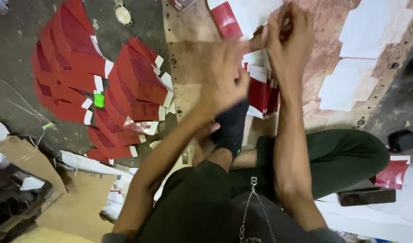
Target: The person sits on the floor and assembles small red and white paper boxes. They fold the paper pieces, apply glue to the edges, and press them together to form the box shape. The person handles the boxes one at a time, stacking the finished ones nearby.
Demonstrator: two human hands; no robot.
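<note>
My right hand (288, 40) is raised over a worn wooden board (188, 58), its fingers closed on a small blurred piece I cannot make out. My left hand (224, 76) is blurred, fingers curled, just left of and below the right hand, above a small stack of red and white folded cards (260, 92). It may be touching the same piece, but I cannot tell. A red and white sheet (226, 18) lies on the board just beyond the hands. I sit cross-legged in dark trousers, with a black sock (231, 128) under the hands.
Fanned rows of red folded cards (80, 76) cover the grey floor at left, with a green tag (99, 100) among them. A wristwatch (123, 13) lies at the top. White sheets (355, 76) lie at right, brown cardboard (67, 198) at lower left, a dark block (366, 196) at lower right.
</note>
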